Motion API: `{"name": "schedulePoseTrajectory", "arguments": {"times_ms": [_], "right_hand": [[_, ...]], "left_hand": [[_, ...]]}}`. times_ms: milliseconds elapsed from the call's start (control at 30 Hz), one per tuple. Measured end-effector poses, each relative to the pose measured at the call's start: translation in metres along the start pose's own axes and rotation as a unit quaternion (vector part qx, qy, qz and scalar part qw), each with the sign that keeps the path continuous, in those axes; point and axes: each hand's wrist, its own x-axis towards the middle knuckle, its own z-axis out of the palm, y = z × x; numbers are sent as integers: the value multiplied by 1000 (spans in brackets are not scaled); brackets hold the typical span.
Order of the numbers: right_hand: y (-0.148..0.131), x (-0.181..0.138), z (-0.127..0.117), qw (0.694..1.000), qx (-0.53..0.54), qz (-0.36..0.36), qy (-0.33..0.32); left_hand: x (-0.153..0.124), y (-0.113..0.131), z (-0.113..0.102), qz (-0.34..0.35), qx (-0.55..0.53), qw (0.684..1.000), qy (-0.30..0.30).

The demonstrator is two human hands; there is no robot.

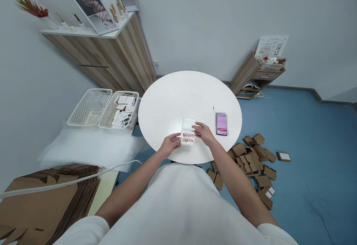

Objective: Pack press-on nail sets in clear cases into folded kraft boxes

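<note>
A small clear plastic case (187,132) of press-on nails lies open on the round white table (178,96), its lid tipped back away from me. My left hand (169,144) grips the case's left side with curled fingers. My right hand (204,132) pinches its right edge near the hinge. Several pinkish nails show in the tray between my hands.
A phone (221,123) lies on the table right of the case. Two white baskets (104,108) stand at the left, one with packets. Small brown cardboard boxes (252,161) litter the blue floor at the right. Flattened cardboard (47,196) lies at lower left.
</note>
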Motion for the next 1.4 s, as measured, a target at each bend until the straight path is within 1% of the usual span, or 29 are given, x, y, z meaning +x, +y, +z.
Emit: {"name": "schedulePoseTrajectory", "arguments": {"times_ms": [200, 367, 600, 967, 1133, 1400], "right_hand": [[-3, -13, 8, 997, -4, -83, -2], [-1, -27, 14, 993, 29, -115, -14], [10, -32, 14, 993, 39, -112, 23], [4, -38, 2, 994, 50, -83, -49], [5, -34, -4, 994, 38, -82, -57], [8, -26, -7, 994, 28, -87, -61]], "left_hand": [[-4, 11, -3, -21, -26, 999, -34], [-2, 11, -5, -30, -55, 997, -41], [0, 6, -6, -48, -68, 994, -66], [3, 9, 7, -41, -103, 993, -49], [1, 13, 11, -42, -113, 991, -58], [-2, 16, 16, -30, -105, 993, -44]]}}
